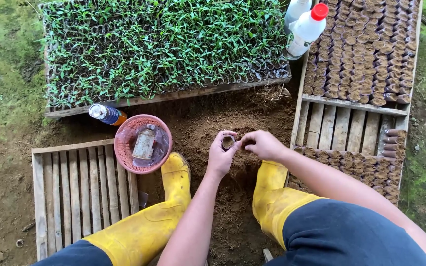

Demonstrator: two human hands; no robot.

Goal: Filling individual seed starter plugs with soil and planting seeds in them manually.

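My left hand (pixel 220 155) holds a small dark seedling pot (pixel 229 142) upright over the heap of loose brown soil (pixel 208 123). Its fingers curl around the pot's rim. My right hand (pixel 261 144) is pinched at the pot's right edge, fingers closed and touching it. Both hands hover between my two yellow rubber boots (pixel 173 197), which rest on the soil.
A wooden crate of green seedlings (pixel 163 44) lies ahead. A crate of soil-filled pots (pixel 366 49) stands at the right, two white bottles (pixel 305 27) beside it. A pink basket (pixel 143 144), a capped bottle (pixel 105 114) and a slatted crate (pixel 80 187) are at the left.
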